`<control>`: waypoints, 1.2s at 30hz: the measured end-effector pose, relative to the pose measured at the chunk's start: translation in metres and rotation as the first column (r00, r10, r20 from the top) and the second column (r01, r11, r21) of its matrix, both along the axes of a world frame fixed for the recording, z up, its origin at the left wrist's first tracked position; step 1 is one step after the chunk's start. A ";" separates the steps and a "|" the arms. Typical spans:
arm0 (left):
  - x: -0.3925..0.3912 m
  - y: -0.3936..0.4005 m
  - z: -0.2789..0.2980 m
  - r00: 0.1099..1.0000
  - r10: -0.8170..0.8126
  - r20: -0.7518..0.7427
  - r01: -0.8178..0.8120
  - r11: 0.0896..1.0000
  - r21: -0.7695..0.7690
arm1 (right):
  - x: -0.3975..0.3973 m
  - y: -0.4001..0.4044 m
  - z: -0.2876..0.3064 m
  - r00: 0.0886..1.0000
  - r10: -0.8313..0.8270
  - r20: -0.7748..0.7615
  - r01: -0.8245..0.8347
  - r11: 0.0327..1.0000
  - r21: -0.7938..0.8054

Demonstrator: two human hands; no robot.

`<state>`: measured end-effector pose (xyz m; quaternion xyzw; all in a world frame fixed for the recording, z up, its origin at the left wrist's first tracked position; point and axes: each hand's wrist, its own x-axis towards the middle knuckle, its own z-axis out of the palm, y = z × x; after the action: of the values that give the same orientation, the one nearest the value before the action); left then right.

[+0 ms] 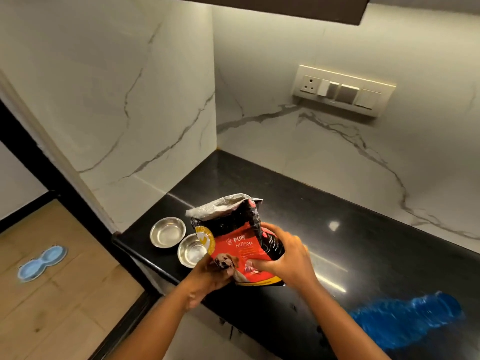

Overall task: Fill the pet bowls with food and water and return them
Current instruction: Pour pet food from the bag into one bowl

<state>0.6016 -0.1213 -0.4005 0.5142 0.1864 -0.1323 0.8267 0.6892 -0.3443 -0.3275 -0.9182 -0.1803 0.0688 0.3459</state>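
A red and black puppy food bag (239,237) with its top open is held above the black counter (350,255). My left hand (210,279) grips its lower left corner. My right hand (283,258) clasps its right side. Two steel bowls stand on the counter's left end: one (167,232) further left, both looking empty, the other (191,251) partly hidden behind the bag. A blue double bowl holder (41,262) lies on the wooden floor at the left.
A blue plastic water bottle (407,320) lies on the counter at the lower right. Marble walls close the corner behind. A switch panel (342,90) is on the right wall, and a dark cabinet hangs overhead.
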 end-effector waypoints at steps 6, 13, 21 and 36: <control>-0.005 0.028 -0.010 0.999 0.032 -0.001 -0.032 0.980 -0.195 | 0.006 0.048 0.026 0.995 0.054 0.090 -0.034 0.977 -0.212; -0.006 0.047 -0.016 0.999 0.004 -0.045 -0.018 0.945 -0.325 | 0.010 0.089 0.035 0.992 0.072 0.102 -0.032 0.936 -0.350; -0.003 0.058 -0.029 0.996 -0.018 -0.092 -0.023 0.904 -0.426 | 0.010 0.118 0.037 0.988 0.081 0.129 -0.012 0.886 -0.464; -0.007 0.072 -0.029 0.996 -0.059 -0.065 0.011 0.818 -0.575 | 0.000 0.144 0.044 0.987 0.065 0.145 0.015 0.870 -0.493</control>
<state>0.5946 -0.0493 -0.4297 0.2389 0.1614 -0.2180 0.9324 0.6894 -0.2002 -0.2839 -0.9761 -0.1952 0.0448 0.0842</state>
